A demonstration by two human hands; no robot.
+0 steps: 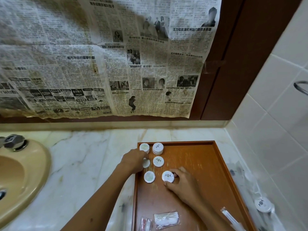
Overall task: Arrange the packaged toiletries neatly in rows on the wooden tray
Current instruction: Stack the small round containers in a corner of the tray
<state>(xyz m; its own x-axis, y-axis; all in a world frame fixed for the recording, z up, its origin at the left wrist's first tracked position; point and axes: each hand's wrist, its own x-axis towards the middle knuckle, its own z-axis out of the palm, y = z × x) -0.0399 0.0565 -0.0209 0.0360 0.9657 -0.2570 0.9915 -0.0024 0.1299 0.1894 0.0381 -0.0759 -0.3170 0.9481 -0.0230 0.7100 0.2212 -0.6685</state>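
The wooden tray (208,164) lies on a marble counter (86,164), and both hands work over its far left part. The left hand (133,161) reaches in across the tray's left rim, knuckles up, fingers curled down over a round white packet (146,163) that shows only partly from under its fingertips; it appears to grip that packet, though the contact itself is hidden. The right hand (180,180) rests on the tray floor with thumb and forefinger bent around the near right side of another round packet with a printed crest (167,176), pinching its edge.

Between the two hands sits a plain-topped round packet (149,176), just beside the crested one and near the left hand's wrist. Beyond the left hand's fingertips, in the tray's far left corner, stand a pale round packet (144,147) and, just to its right, a small stack of crested packets (157,148). A single crested packet (158,161) lies between that stack and the right hand, just right of the left hand's fingers. Together the round packets form two short columns.

Nearer the person than both hands, at the tray's near edge, lie a clear bag of cotton buds and pads (166,220) and a smaller sachet (145,224). Right of the right forearm, off the tray, a crested round packet (263,204) sits on the counter, blurred. A beige sink (25,172) lies well left of the left arm.
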